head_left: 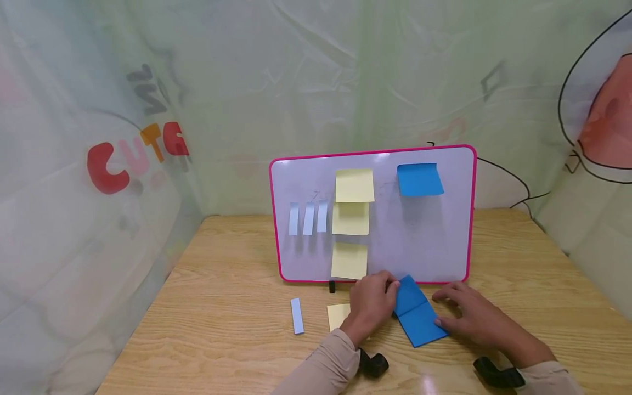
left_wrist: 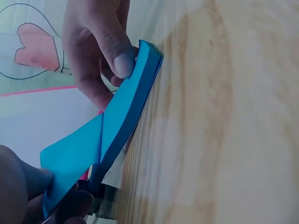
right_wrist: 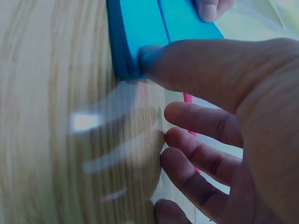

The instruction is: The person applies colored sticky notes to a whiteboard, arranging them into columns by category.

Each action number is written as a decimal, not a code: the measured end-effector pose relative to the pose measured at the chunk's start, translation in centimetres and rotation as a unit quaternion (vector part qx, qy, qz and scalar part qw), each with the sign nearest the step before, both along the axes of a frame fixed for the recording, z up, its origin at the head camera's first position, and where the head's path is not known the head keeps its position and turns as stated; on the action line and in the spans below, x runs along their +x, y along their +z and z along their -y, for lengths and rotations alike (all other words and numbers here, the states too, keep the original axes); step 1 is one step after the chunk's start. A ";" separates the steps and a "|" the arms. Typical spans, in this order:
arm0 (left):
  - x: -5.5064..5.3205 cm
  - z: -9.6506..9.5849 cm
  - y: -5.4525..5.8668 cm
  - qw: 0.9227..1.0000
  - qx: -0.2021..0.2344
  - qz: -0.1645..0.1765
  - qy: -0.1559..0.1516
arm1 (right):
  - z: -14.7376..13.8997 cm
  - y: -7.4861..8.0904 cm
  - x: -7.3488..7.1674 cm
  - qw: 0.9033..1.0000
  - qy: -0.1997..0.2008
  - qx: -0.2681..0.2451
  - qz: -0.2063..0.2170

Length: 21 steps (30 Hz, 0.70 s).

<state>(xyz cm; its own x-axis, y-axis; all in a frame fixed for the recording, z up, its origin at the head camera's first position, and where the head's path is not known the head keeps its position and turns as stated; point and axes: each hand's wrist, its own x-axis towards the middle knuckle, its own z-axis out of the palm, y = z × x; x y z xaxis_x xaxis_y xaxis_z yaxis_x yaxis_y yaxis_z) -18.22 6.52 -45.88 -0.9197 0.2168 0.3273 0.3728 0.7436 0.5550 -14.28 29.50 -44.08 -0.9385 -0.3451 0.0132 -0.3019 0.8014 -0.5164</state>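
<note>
A blue sticky-note pad [head_left: 421,326] lies on the table before the whiteboard, its top sheet [head_left: 408,293] lifted and folded back along a crease. My left hand [head_left: 372,300] pinches the far end of that sheet, clearest in the left wrist view, where the sheet [left_wrist: 70,158] angles away from the pad [left_wrist: 124,107]. Over the pad's near right corner, my right hand [head_left: 474,317] presses with its thumb. Its other fingers [right_wrist: 205,154] spread loosely off to the side, apart from the pad, in the right wrist view.
The pink-edged whiteboard [head_left: 424,241] stands behind, bearing several stuck notes: pale blue strips [head_left: 308,218], yellow squares [head_left: 349,260] and a blue square [head_left: 419,180]. A pale blue strip pad [head_left: 297,316] and a yellow pad [head_left: 338,316] lie left of my left hand.
</note>
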 end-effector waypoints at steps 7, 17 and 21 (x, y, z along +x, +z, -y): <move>0.0 0.0 -0.1 1.000 0.028 -0.002 0.002 | 0.0 0.1 -0.2 1.000 -0.004 -0.006 0.017; 0.2 0.3 -0.5 0.999 0.050 -0.013 -0.008 | -0.1 0.1 -0.1 0.999 -0.016 -0.007 0.044; 0.2 0.7 -0.3 0.998 0.046 -0.012 -0.043 | -0.1 0.2 -0.1 0.999 -0.012 -0.010 0.036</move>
